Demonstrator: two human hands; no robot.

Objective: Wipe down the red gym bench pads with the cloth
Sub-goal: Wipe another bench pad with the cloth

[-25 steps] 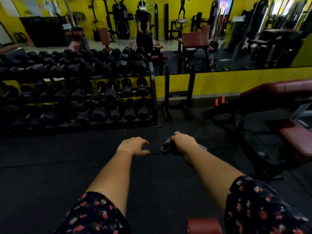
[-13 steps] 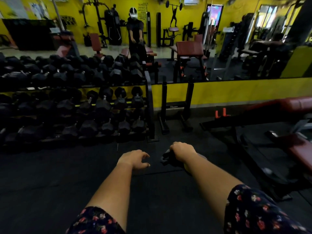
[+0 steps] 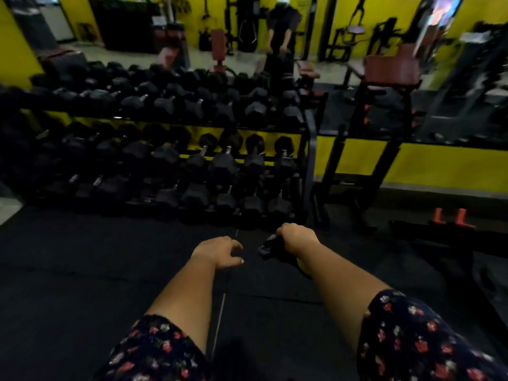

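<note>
My two bare forearms reach out over a black rubber floor (image 3: 82,270), with floral sleeves (image 3: 154,350) at the bottom edge. My right hand (image 3: 298,239) is curled into a fist around a dark cloth (image 3: 270,247), which bunches out on the thumb side. My left hand (image 3: 220,251) is empty and relaxed, just beside the cloth but not touching it. Ahead, a long dumbbell rack (image 3: 165,149) stands against a yellow wall (image 3: 439,166), with a mirror (image 3: 330,70) above it.

No red bench pad lies under or near my hands. The only reddish pads (image 3: 390,68) I can make out are far off at the upper right, seemingly reflections in the mirror. So I judge the step in hand to be reaching a bench with the cloth ready. To do it well, I should turn until a pad is in plain sight. Then I should spread the bunched cloth flatter across my palm, steady the pad with my free left hand, and wipe in long overlapping strokes.

The view is dim and smeared. The cloth's edges blur into the floor, and the underside of my right fist is hidden. A dark frame (image 3: 439,237) at the right is cut off, so I cannot tell whether it is a bench
</note>
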